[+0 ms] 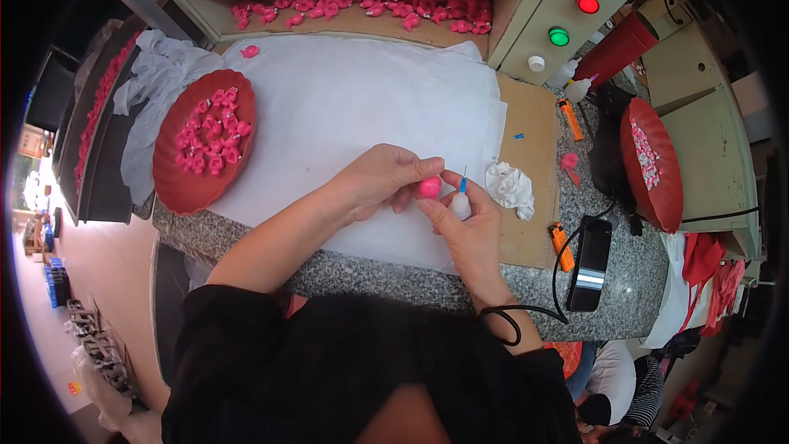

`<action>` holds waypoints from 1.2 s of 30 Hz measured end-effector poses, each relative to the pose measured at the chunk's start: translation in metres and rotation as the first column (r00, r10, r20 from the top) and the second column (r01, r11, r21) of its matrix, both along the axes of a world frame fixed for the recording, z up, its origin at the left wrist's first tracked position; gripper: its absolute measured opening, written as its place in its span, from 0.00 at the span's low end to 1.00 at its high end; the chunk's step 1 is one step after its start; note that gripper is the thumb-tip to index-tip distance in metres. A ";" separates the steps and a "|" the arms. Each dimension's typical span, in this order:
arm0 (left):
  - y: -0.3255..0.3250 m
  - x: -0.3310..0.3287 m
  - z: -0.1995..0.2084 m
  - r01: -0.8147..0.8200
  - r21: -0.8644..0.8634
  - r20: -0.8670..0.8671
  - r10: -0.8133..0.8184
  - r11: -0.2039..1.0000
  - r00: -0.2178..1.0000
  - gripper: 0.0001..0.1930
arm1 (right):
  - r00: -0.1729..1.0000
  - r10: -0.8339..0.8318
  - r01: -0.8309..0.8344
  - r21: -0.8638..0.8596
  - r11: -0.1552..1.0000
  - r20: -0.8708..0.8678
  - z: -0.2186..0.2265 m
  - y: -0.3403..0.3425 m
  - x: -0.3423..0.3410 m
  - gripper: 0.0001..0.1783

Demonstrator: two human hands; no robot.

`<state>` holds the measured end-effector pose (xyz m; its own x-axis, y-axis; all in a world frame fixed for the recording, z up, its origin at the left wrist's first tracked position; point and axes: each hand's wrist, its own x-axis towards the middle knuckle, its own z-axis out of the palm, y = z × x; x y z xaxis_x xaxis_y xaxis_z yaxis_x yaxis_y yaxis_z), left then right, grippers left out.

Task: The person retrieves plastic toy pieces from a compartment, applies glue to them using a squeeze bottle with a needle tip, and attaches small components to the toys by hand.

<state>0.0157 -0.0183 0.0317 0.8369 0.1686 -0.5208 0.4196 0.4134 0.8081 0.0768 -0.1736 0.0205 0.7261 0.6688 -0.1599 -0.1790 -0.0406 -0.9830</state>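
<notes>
Over the white cloth (329, 99), my left hand (374, 182) pinches a small glossy pink plastic figure (430, 189) between thumb and fingers. My right hand (474, 237) is closed around a small white squeeze bottle (461, 206) with a blue needle tip pointing up. Its fingertips sit right beside the pink figure; whether they touch it I cannot tell. At the left, a red scalloped plate (174, 185) carries several similar pink figures (215, 136). One more pink figure (250, 51) lies alone near the cloth's far left corner.
A cabinet (526, 25) with red and green lights stands at the back, heaped with pink figures. To the right are a crumpled white cloth (509, 187), two orange-handled items (569, 119), a phone (590, 267) with a black cable, a red plate (670, 197) of tiny pieces and a red cylinder (616, 49).
</notes>
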 end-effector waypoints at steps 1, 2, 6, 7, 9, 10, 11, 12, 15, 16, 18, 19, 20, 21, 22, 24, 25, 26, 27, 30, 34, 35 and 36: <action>-0.004 -0.002 -0.002 0.011 -0.026 0.022 -0.010 1.000 1.000 0.21 | 1.000 0.012 -0.012 -0.025 1.000 0.005 -0.001 0.001 -0.002 0.22; -0.006 -0.004 -0.004 -0.010 -0.017 0.017 0.010 1.000 1.000 0.21 | 1.000 0.025 -0.025 -0.059 0.998 0.009 -0.002 0.001 -0.003 0.20; -0.006 -0.009 -0.014 -0.042 -0.157 0.092 0.057 0.987 0.994 0.21 | 0.998 0.022 -0.024 -0.041 0.999 -0.053 -0.003 0.003 -0.003 0.17; -0.005 -0.010 -0.017 -0.044 -0.232 0.122 0.074 0.972 0.990 0.21 | 0.999 0.023 -0.024 -0.036 0.999 -0.043 -0.004 0.003 -0.003 0.16; -0.001 -0.011 -0.021 -0.017 -0.317 0.135 0.063 0.948 0.989 0.20 | 0.999 0.020 -0.021 -0.063 0.998 -0.027 -0.006 0.005 -0.002 0.16; 0.001 -0.012 -0.023 0.003 -0.367 0.150 0.056 0.930 0.987 0.19 | 1.000 0.019 -0.019 -0.052 0.998 0.002 -0.006 0.005 -0.002 0.15; 0.003 -0.013 -0.025 0.014 -0.384 0.158 0.050 0.923 0.986 0.19 | 0.999 0.018 -0.016 -0.053 0.998 0.030 -0.007 0.006 -0.003 0.14; 0.004 -0.013 -0.026 0.029 -0.402 0.173 0.045 0.915 0.984 0.18 | 0.998 0.016 -0.013 -0.059 0.998 0.056 -0.008 0.007 -0.003 0.14; 0.005 -0.015 -0.028 0.044 -0.432 0.191 0.044 0.901 0.981 0.17 | 0.998 0.025 -0.022 -0.049 0.999 0.063 -0.008 0.007 -0.004 0.14; 0.004 -0.016 -0.029 0.044 -0.438 0.192 0.045 0.898 0.980 0.17 | 0.999 0.029 -0.025 -0.080 0.996 0.044 -0.008 0.007 -0.004 0.14; 0.003 -0.016 -0.030 0.060 -0.434 0.209 0.035 0.899 0.977 0.16 | 0.999 0.034 -0.031 -0.116 0.993 0.027 -0.008 0.007 -0.004 0.13; 0.003 -0.017 -0.030 0.082 -0.441 0.247 0.033 0.894 0.968 0.16 | 0.999 0.027 -0.023 -0.106 0.994 0.039 -0.008 0.007 -0.004 0.12; 0.002 -0.017 -0.031 0.085 -0.440 0.243 0.028 0.894 0.970 0.16 | 0.998 0.018 -0.013 -0.098 0.995 0.054 -0.009 0.007 -0.004 0.12; 0.002 -0.017 -0.031 0.101 -0.448 0.268 0.026 0.888 0.963 0.15 | 0.998 0.013 -0.008 -0.089 0.996 0.060 -0.009 0.007 -0.004 0.11; 0.001 -0.017 -0.032 0.118 -0.455 0.293 0.024 0.883 0.956 0.15 | 0.997 -0.001 0.008 -0.088 0.996 0.072 -0.010 0.006 -0.004 0.11; 0.000 -0.016 -0.034 0.141 -0.425 0.316 0.000 0.894 0.949 0.15 | 0.998 -0.021 0.026 -0.086 0.996 0.061 -0.010 0.006 -0.005 0.11; -0.001 -0.016 -0.035 0.153 -0.410 0.325 -0.012 0.899 0.945 0.15 | 0.997 -0.020 0.026 -0.086 0.996 0.069 -0.011 0.006 -0.005 0.11; -0.001 -0.016 -0.035 0.150 -0.406 0.321 -0.013 0.901 0.947 0.15 | 0.998 -0.020 0.026 -0.090 0.996 0.062 -0.011 0.006 -0.005 0.11; -0.001 -0.016 -0.036 0.148 -0.403 0.317 -0.014 0.903 0.948 0.15 | 0.999 -0.014 0.019 -0.090 0.996 0.052 -0.011 0.006 -0.005 0.11; 0.000 -0.016 -0.036 0.153 -0.391 0.307 -0.028 0.908 0.951 0.15 | 0.999 -0.017 0.021 -0.102 0.995 0.043 -0.010 0.006 -0.005 0.11; 0.000 -0.016 -0.036 0.151 -0.411 0.303 -0.021 0.899 0.953 0.15 | 0.998 0.000 0.005 -0.088 0.996 0.057 -0.008 0.007 -0.005 0.11; 0.000 -0.016 -0.037 0.145 -0.402 0.294 -0.023 0.904 0.955 0.15 | 0.997 0.001 0.005 -0.081 0.997 0.073 -0.008 0.007 -0.006 0.11; 0.000 -0.016 -0.037 0.145 -0.399 0.299 -0.021 0.905 0.954 0.15 | 0.996 0.007 -0.002 -0.059 0.998 0.086 -0.007 0.007 -0.006 0.11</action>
